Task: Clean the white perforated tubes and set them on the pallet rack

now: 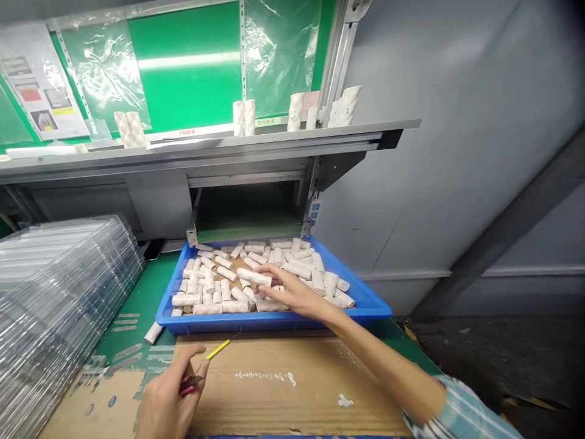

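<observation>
My right hand (292,291) reaches over a blue plastic tray (256,323), its fingers apart and resting on white paper-like rolls (253,277). The rolls lie loose and crisscrossed in the tray, on a brown base. My left hand (171,396) stays low over a cardboard sheet (292,384), in front of the tray. It grips a slim tool with a yellow shaft (218,350) and a red part (189,385). The fingers hide much of the red part, so I cannot tell the tool's exact kind.
A stack of clear plastic trays (59,292) rises at the left on a green mat (141,286), with one white roll (153,333) lying on the mat. Above the tray, a grey metal shelf (205,146) holds upright white rolls (244,117). A grey wall (434,183) stands to the right.
</observation>
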The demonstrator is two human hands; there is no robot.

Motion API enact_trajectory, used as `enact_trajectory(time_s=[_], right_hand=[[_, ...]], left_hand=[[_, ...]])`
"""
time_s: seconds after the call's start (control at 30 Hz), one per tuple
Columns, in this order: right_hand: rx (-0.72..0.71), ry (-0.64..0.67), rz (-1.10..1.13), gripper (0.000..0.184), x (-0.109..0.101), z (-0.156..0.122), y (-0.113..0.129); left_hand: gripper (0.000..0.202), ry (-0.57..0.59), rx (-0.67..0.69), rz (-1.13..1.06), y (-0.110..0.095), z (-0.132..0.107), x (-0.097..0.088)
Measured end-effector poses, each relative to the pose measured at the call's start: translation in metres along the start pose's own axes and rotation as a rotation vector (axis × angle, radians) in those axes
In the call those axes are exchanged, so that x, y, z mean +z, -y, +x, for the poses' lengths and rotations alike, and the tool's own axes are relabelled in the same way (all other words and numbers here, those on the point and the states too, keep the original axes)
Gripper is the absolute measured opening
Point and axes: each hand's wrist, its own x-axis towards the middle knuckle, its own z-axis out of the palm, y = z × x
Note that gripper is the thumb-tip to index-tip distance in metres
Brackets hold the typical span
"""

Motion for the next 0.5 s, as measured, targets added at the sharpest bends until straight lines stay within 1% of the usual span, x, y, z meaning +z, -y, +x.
enact_trajectory(time_s=[0.07, 0.1, 0.13, 0.17, 0.23, 0.27, 0.33, 0.4, 0.5], right_hand=[[-0.015, -0.021, 0.108, 0.043, 0.011, -0.019, 0.017], [-0.018, -0.024, 0.188, 0.044, 0.015, -0.027, 0.024], [-0.011, -0.026, 0.293, 0.045, 0.018, -0.034, 0.029], [-0.002, -0.029, 0.386, 0.045, 0.021, -0.04, 0.033], [0.012, -0.044, 0.531, 0.043, 0.022, -0.047, 0.036], [0.015, -0.064, 0.563, 0.042, 0.022, -0.049, 0.035], [0.022, -0.119, 0.576, 0.04, 0.023, -0.052, 0.033], [0.047, -0.169, 0.569, 0.039, 0.026, -0.054, 0.03], [0.07, -0.228, 0.516, 0.035, 0.036, -0.057, 0.028]], left_hand=[[0.036, 0.083, 0.02, -0.196, -0.028, 0.038, -0.002], [0.044, 0.109, 0.007, -0.28, -0.041, 0.057, -0.001], [0.052, 0.16, 0.003, -0.35, -0.051, 0.075, 0.002], [0.056, 0.202, 0.021, -0.415, -0.06, 0.089, 0.006], [0.047, 0.229, 0.048, -0.501, -0.068, 0.109, 0.017], [0.041, 0.228, 0.055, -0.533, -0.069, 0.113, 0.023], [0.035, 0.215, 0.04, -0.581, -0.067, 0.113, 0.036], [0.036, 0.215, 0.019, -0.611, -0.063, 0.105, 0.048], [0.034, 0.212, 0.048, -0.611, -0.061, 0.091, 0.061]])
